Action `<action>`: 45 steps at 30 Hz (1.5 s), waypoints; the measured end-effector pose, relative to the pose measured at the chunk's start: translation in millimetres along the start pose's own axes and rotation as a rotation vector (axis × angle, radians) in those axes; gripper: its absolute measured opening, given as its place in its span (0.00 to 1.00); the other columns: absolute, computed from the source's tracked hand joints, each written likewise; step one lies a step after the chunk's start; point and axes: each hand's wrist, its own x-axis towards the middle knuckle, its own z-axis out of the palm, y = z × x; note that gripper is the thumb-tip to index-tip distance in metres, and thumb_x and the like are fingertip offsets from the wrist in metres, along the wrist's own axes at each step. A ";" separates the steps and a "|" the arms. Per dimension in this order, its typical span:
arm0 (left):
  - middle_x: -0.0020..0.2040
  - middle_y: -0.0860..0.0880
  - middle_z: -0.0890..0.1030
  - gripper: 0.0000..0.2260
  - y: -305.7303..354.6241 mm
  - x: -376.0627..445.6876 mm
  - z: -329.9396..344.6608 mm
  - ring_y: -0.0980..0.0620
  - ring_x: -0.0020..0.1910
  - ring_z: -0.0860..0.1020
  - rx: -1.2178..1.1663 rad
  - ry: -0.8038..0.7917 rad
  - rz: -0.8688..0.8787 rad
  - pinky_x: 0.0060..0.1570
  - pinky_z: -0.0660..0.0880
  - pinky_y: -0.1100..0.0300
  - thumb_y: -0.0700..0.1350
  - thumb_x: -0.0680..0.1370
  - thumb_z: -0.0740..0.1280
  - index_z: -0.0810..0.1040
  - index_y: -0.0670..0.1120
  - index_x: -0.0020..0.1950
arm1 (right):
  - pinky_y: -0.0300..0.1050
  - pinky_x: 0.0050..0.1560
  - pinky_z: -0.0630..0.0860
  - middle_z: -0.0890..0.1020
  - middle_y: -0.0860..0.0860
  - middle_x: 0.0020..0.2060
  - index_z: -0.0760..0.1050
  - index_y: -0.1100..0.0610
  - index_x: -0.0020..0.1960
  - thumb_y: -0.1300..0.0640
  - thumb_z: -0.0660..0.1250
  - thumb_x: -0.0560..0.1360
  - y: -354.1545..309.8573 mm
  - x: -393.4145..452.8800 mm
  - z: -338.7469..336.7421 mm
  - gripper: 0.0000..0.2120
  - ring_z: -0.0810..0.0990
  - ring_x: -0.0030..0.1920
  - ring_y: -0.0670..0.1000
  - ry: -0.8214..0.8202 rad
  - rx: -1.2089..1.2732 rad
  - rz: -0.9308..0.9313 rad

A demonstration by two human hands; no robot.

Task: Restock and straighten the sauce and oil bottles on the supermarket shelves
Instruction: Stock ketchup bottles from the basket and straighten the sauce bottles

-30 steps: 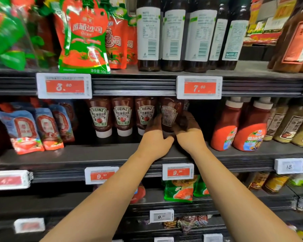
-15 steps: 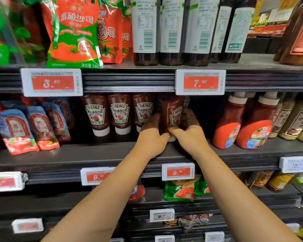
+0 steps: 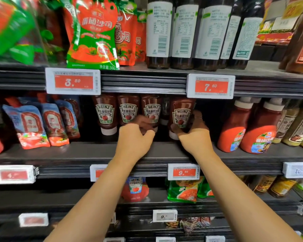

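The dark metal middle shelf (image 3: 77, 154) carries the goods being straightened, and everything here sits in relation to it. Above it, on the next board up, stand tall dark glass sauce bottles with white back labels (image 3: 182, 32), and to their left hang red and green tomato sauce pouches (image 3: 93, 35). At the right end of the middle shelf stand two red squeeze bottles with white caps (image 3: 248, 126), with brown-labelled bottles just beyond them. At its left end lean blue and red sauce pouches (image 3: 42, 123). In the centre of the shelf a row of dark red upside-down Heinz ketchup bottles (image 3: 105, 114) rests on white caps. The rightmost Heinz bottle (image 3: 181, 116) stands slightly apart from the row and forward of it, and the person's right hand (image 3: 194, 133) wraps it, thumb across the front low down, fingers round the far side. The left hand (image 3: 138, 135) has its fingers curled at the base of the third bottle in the row; whether it truly grips I cannot tell. On the shelf's front edge clips a white price tag with a red panel (image 3: 183, 172).
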 end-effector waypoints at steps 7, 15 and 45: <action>0.54 0.40 0.80 0.19 -39.7 5.9 -51.2 0.39 0.56 0.77 0.002 0.443 -0.186 0.56 0.75 0.50 0.48 0.72 0.77 0.77 0.41 0.57 | 0.40 0.53 0.72 0.82 0.57 0.60 0.71 0.58 0.68 0.47 0.79 0.69 -7.1 13.8 2.3 0.33 0.81 0.59 0.59 -0.052 -0.176 0.037; 0.77 0.38 0.58 0.53 -60.8 27.9 -43.6 0.36 0.75 0.61 0.047 0.207 -0.371 0.74 0.62 0.49 0.59 0.68 0.79 0.51 0.45 0.82 | 0.43 0.61 0.71 0.76 0.60 0.66 0.67 0.60 0.73 0.46 0.76 0.73 -10.9 15.1 17.9 0.36 0.75 0.65 0.60 -0.058 -0.229 0.074; 0.55 0.52 0.76 0.10 -78.2 -31.2 -80.4 0.58 0.49 0.78 -0.218 0.191 -0.140 0.45 0.73 0.66 0.51 0.76 0.72 0.74 0.55 0.54 | 0.36 0.51 0.75 0.84 0.44 0.47 0.80 0.48 0.54 0.52 0.70 0.78 -31.9 -99.3 -41.5 0.05 0.81 0.48 0.41 -0.074 -0.299 -0.022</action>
